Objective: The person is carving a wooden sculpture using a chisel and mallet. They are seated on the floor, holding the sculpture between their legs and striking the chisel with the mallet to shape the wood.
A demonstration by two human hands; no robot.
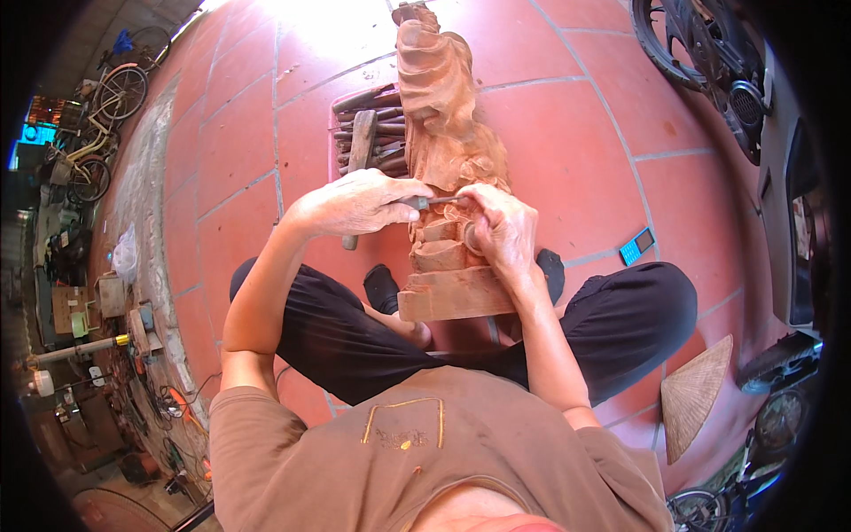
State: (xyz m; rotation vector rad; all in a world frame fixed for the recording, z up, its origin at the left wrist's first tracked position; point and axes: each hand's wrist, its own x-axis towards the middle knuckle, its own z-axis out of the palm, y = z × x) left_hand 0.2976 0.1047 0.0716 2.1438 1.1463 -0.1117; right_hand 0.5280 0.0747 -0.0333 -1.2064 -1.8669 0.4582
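A carved wooden figure (439, 80) lies between my legs, its flat base (456, 297) nearest me and its far end toward the bright floor. My left hand (355, 202) is closed around the handle of a thin carving chisel (445, 200), which points right across the carving. On the other side, my right hand (503, 229) rests against the wood, its fingers closed on the blade end of the same chisel. Those fingers hide the cutting tip. Curled shavings or carved detail show just below the blade; I cannot tell which.
Left of the figure, a pink tray (335, 146) holds several dark-handled tools, with a wooden mallet (362, 142) leaning over it. A blue keypad phone (636, 246) and a conical hat (696, 399) lie at right. Motorbikes (709, 62) stand right, bicycles (93, 164) far left.
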